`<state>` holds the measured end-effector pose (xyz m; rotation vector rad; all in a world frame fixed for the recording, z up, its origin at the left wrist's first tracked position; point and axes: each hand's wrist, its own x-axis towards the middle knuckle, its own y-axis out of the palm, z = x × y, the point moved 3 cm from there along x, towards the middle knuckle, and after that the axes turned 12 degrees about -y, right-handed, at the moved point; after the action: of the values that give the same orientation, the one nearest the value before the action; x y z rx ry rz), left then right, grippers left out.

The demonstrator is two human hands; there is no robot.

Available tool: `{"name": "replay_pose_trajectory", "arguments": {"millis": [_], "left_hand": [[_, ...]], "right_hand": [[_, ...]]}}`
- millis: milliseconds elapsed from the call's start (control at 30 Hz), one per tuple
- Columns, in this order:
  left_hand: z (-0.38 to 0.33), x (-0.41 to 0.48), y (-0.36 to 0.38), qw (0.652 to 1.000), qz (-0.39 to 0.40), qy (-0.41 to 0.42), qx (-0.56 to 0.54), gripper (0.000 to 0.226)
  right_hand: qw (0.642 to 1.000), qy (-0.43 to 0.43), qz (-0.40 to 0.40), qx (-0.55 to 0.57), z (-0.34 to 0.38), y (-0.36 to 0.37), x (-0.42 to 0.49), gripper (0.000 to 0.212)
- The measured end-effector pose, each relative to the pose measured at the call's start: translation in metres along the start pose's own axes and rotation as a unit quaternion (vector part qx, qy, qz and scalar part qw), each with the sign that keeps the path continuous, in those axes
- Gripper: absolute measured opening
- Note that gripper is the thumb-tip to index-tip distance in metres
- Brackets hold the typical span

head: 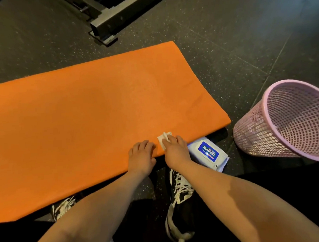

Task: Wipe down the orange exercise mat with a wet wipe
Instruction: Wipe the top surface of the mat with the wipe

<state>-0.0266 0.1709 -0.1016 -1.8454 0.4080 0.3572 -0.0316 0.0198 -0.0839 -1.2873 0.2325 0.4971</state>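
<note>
Here, in the head view, the orange exercise mat (85, 113) lies flat on the dark speckled floor (225, 54). It runs from the left border of the picture to its right end, which stops short of a pink basket (256, 135). Both hands are at the mat's near edge, close to its near right corner.

The left hand (142, 154) rests on the mat with its fingers loosely spread and laid on the orange surface, holding nothing. Just beside it, the right hand (174, 149) grips the wet wipe (164, 139). Its fingers are bent over the folded white sheet and press it down on the mat. A corner of the wipe sticks out beyond the fingertips, toward the mat's far edge. The two hands are close together but do not touch.

A pack of wipes (208, 152), white with a blue label, lies on the floor right of the right hand, against the mat's near edge. Whether its far end slips under the mat cannot be told. The basket, with latticed walls, stands on the floor well apart from the pack, off the mat's right end.

Beyond the mat's far edge a dark metal frame (105, 22) rests on the floor. Below the forearms are two black shoes with white laces, the right shoe (178, 193) beside the pack and the left shoe (63, 207) at the mat's near edge.
</note>
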Motion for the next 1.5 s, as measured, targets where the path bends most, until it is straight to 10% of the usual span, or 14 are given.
{"name": "replay_pose_trajectory", "arguments": {"millis": [633, 833, 1067, 1267, 1500], "left_hand": [[0.066, -0.027, -0.073, 0.974, -0.062, -0.182, -0.123, 0.019], [0.079, -0.033, -0.062, 0.975, -0.069, -0.183, -0.108, 0.039], [0.084, -0.029, -0.05, 0.988, -0.019, -0.133, -0.071, 0.051], [0.067, -0.013, -0.037, 0.991, -0.003, -0.112, -0.068, 0.055], [0.036, -0.001, -0.028, 0.986, 0.029, -0.142, -0.081, 0.049]], "right_hand": [[0.988, -0.098, -0.021, 0.116, 0.091, -0.017, 0.011, 0.043], [0.987, -0.138, 0.028, 0.08, 0.114, -0.006, 0.022, 0.045], [0.999, 0.014, -0.03, 0.039, 0.069, 0.004, 0.027, 0.058], [0.984, -0.167, 0.0, 0.068, 0.086, 0.025, 0.026, 0.053], [0.994, -0.014, -0.076, 0.079, 0.032, 0.024, 0.027, 0.053]]}}
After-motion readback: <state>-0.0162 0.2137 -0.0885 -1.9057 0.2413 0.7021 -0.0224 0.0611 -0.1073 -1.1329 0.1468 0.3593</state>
